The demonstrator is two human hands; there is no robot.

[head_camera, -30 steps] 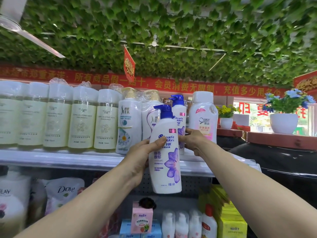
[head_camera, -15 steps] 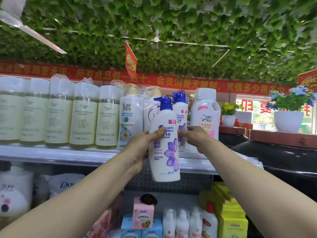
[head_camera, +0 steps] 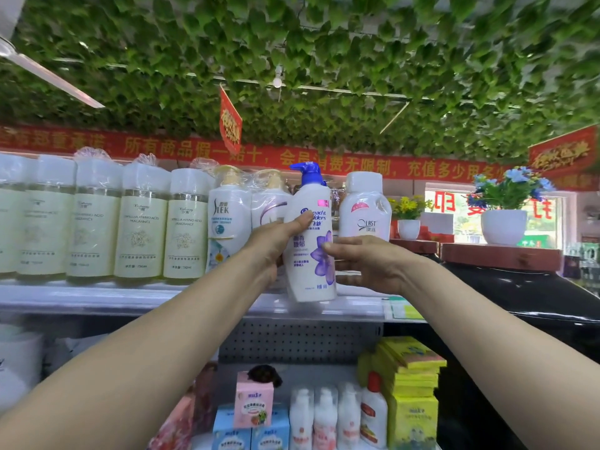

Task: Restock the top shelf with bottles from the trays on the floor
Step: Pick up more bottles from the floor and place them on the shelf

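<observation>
**White pump bottle at the top shelf's front edge**

Head view. White shampoo bottle (head_camera: 310, 251) with a blue pump and a purple flower on its label stands upright, its base at the front edge of the top shelf (head_camera: 130, 298), towards the shelf's right end. My left hand (head_camera: 276, 243) grips its left side, thumb laid across the label, fingers curled round behind. My right hand (head_camera: 367, 264) rests against its right side with fingers straight and loosely together, fingertips touching the flower print.

Just behind it to the right, a white jug-shaped bottle (head_camera: 365, 209) stands on the same shelf. To the left, a Slek bottle (head_camera: 227, 222) and another plastic-wrapped one (head_camera: 271, 203), then a row of pale yellow-green bottles (head_camera: 139, 225) running to the shelf's left end.

Below, on a lower shelf: small white bottles (head_camera: 324, 417), a pink box (head_camera: 255, 402), yellow packs (head_camera: 412, 378). Leafy green ceiling (head_camera: 324, 60) overhead, with a red banner (head_camera: 194, 151) under it.
</observation>
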